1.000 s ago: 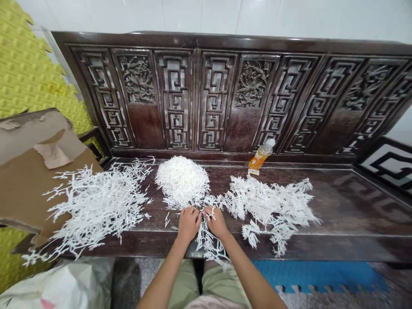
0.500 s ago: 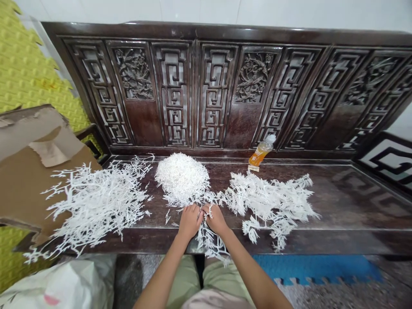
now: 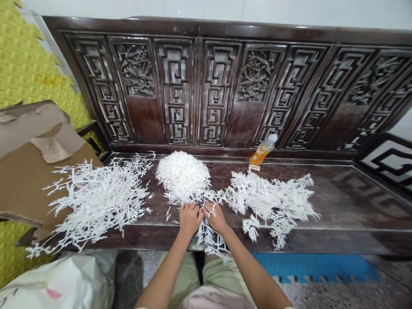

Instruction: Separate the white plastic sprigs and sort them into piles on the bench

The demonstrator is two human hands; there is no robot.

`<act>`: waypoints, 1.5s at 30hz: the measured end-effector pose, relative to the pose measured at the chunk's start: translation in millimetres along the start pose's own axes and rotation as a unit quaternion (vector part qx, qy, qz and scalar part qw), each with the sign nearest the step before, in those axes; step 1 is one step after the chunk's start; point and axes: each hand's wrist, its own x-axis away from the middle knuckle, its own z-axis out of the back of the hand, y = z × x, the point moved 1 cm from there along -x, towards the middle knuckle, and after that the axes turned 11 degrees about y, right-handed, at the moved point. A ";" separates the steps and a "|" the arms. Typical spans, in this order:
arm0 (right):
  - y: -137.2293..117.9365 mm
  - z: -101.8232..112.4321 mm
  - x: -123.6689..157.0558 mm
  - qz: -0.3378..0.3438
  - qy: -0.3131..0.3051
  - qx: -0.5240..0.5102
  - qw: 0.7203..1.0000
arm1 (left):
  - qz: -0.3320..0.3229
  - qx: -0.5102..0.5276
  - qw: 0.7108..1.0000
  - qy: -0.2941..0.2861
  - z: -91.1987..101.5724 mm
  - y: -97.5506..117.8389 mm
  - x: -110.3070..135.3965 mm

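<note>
My left hand (image 3: 190, 218) and my right hand (image 3: 215, 216) meet at the front of the dark wooden bench, fingers curled together. Between them they grip a white branching plastic sprig (image 3: 210, 240), whose twigs hang over the bench's front edge below my right hand. Just beyond my hands rises a heap of small white pieces (image 3: 183, 176). Right of them lies a pile of bushy white sprigs (image 3: 273, 197), with some strands reaching toward my fingers. To the left spreads a tangle of thin bare white branches (image 3: 99, 201). My fingertips are partly hidden.
A bottle of orange liquid (image 3: 264, 149) leans at the back of the bench seat (image 3: 341, 193), against the carved backrest (image 3: 243, 124). Torn cardboard (image 3: 19, 180) lies at the left end. A pale bag (image 3: 74, 281) stands at lower left, and a blue mat (image 3: 315, 266) lies below the bench.
The camera view has shifted slightly. My hands stay together at the same spot with the sprig, with only small finger movements.
</note>
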 end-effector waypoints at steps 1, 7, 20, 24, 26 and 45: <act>0.4 0.0 -0.6 -0.006 -0.001 -0.007 1.000 | -0.003 0.006 1.000 0.000 -0.4 -0.1 -0.1; -1.5 0.3 -1.9 -0.048 0.002 -0.041 0.998 | -0.030 0.024 0.999 -0.006 -1.3 0.6 -3.8; 25.8 2.8 -0.7 -0.075 0.028 0.007 0.997 | 0.210 0.063 0.971 0.092 5.1 -24.1 2.9; 17.3 3.6 0.0 -0.031 0.008 0.007 0.999 | 0.211 0.051 0.972 0.090 2.9 -18.7 -3.7; 14.7 3.6 1.0 -0.014 0.002 0.009 1.000 | 0.167 0.049 0.983 0.064 3.8 -12.9 -3.8; 7.3 5.2 0.7 0.015 -0.035 0.044 0.998 | 0.004 0.029 0.998 -0.055 -6.9 -5.3 -0.2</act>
